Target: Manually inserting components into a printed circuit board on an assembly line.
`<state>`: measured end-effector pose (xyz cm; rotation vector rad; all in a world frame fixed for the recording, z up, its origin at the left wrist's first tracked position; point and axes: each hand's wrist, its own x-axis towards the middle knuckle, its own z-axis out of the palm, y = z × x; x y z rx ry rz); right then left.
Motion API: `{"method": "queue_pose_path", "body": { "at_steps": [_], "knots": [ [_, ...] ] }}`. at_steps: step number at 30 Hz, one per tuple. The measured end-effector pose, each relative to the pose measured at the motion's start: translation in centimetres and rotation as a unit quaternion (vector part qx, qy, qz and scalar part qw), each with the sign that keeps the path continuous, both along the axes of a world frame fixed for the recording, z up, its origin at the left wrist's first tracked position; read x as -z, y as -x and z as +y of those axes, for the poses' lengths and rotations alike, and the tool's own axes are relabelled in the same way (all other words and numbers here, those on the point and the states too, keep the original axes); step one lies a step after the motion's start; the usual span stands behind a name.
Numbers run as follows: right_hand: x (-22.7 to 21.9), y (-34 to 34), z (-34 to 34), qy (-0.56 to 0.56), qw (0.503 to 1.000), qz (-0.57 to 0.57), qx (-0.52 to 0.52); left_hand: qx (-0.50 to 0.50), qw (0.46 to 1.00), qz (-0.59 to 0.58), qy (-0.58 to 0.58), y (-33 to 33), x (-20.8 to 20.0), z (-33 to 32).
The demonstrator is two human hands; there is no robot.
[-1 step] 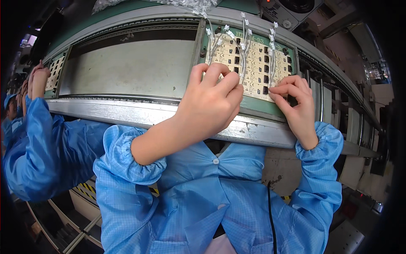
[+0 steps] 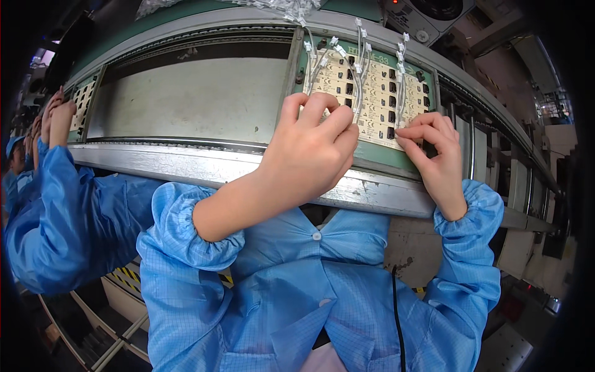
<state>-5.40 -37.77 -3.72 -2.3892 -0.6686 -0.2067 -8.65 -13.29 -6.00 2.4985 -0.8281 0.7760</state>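
A panel of cream circuit boards (image 2: 375, 93) with black components sits in a green carrier (image 2: 384, 156) in front of me. Thin wires (image 2: 357, 87) with white plug connectors (image 2: 335, 41) lie across it in three bunches. Over the panel's lower left, my left hand (image 2: 313, 139) is closed with curled fingers; its fingertips and whatever they grip are hidden. At the lower right corner of the panel, the thumb and forefinger of my right hand (image 2: 434, 146) pinch together beside a black component (image 2: 391, 132). The right-hand bunch of wires runs down to those fingertips, and a wire end appears between them.
A metal conveyor rail (image 2: 180, 162) runs along the near side, with a grey plate (image 2: 186, 99) left of the carrier. Further left, a co-worker's hand (image 2: 61, 124) is at another panel (image 2: 80, 108). A clear plastic bag (image 2: 273, 6) lies at the back.
The panel and its wires have shifted very slightly to the right, and both my hands with them. Both hands keep the same closed pose.
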Motion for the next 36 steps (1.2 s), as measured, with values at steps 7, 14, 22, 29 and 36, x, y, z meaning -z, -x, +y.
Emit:
{"method": "queue_pose_path", "body": {
  "at_steps": [7, 14, 22, 29, 36],
  "knots": [
    [-0.6, 0.5, 0.1, 0.057, 0.998, -0.025, 0.015, 0.003, 1.0, 0.008, 0.003, 0.0, -0.2, 0.0],
    [-0.4, 0.3, 0.2, 0.074, 0.995, -0.065, -0.004, 0.008, 1.0, 0.011, 0.005, -0.2, -0.1, 0.2],
    [-1.3, 1.6, -0.1, 0.151, 0.974, -0.16, -0.059, 0.01, 1.0, 0.007, -0.009, -0.3, -0.3, 0.2],
    [-3.0, -2.7, -1.2, 0.156, 0.976, -0.045, -0.147, -0.029, 0.993, 0.113, -0.001, -2.5, -2.9, -1.5],
    [2.8, -16.7, -1.7, 0.033, 0.977, -0.193, -0.083, -0.22, 0.972, 0.02, -0.076, -12.8, -0.4, -9.6]
  ]
}}
